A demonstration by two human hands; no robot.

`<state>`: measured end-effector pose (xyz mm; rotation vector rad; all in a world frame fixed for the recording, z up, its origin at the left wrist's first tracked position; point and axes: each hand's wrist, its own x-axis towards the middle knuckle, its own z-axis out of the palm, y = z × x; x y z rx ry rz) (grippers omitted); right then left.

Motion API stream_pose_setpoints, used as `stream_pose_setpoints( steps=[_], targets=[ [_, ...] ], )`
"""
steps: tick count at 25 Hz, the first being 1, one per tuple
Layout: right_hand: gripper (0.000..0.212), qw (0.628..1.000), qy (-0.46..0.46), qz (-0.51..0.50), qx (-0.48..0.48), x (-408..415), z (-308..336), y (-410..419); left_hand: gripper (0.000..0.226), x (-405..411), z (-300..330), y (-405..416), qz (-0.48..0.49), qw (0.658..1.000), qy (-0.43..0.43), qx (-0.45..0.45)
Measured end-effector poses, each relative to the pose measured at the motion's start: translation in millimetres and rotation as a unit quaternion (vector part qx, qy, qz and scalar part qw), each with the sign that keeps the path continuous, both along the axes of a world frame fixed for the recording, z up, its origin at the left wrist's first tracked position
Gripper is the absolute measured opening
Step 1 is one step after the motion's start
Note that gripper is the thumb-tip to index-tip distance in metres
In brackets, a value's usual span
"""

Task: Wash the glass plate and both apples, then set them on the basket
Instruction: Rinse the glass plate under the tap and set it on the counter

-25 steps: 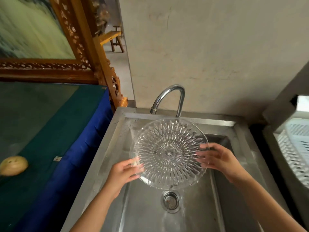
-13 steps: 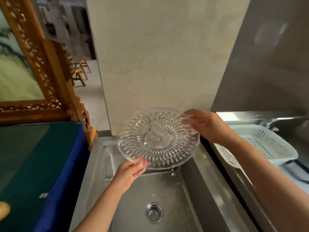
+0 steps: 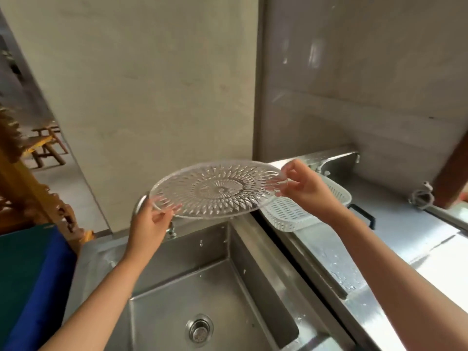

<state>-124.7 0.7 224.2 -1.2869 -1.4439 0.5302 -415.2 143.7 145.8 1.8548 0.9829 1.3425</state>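
Observation:
The patterned glass plate (image 3: 217, 190) hangs nearly flat in the air above the back right corner of the steel sink (image 3: 177, 287). My left hand (image 3: 149, 224) grips its near left rim, and my right hand (image 3: 307, 186) pinches its far right rim. Just right of the plate, the white slotted plastic basket (image 3: 291, 214) rests on the steel counter, partly hidden by my right hand and the plate's edge. No apple is in view.
The faucet (image 3: 171, 230) is mostly hidden behind my left hand. A drain (image 3: 199, 330) sits in the wet sink floor. A wet steel counter (image 3: 395, 239) runs to the right, with a black handle (image 3: 364, 216). A blue-green covered table (image 3: 27, 274) stands left.
Both hands lifted the plate up out of the sink and carried it to the right, tilting it nearly flat. The view swung right, so the apple on the left table left the frame.

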Motion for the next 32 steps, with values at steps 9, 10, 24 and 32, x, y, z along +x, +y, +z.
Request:
stream_pose_setpoints(
  steps=[9, 10, 24, 32],
  targets=[
    [0.031, 0.986, 0.149, -0.048, -0.048, 115.9, -36.8, -36.0, 0.029, 116.9, -6.5, -22.6, -0.019, 0.994, 0.100, 0.048],
    [0.029, 0.982, 0.168, -0.066, -0.051, 131.6, -44.0, -42.1, 0.033, 135.5, -7.8, -26.0, -0.040, 0.995, 0.092, -0.002],
    [0.022, 0.881, 0.368, -0.228, -0.191, 285.3, -192.8, -133.4, 0.020, 334.9, -109.9, -66.6, -0.212, 0.884, 0.099, -0.405],
    [0.022, 0.822, 0.415, -0.292, -0.260, 300.1, -252.3, -140.1, 0.025, 362.1, -161.3, -68.4, -0.185, 0.823, 0.148, -0.516]
  ],
)
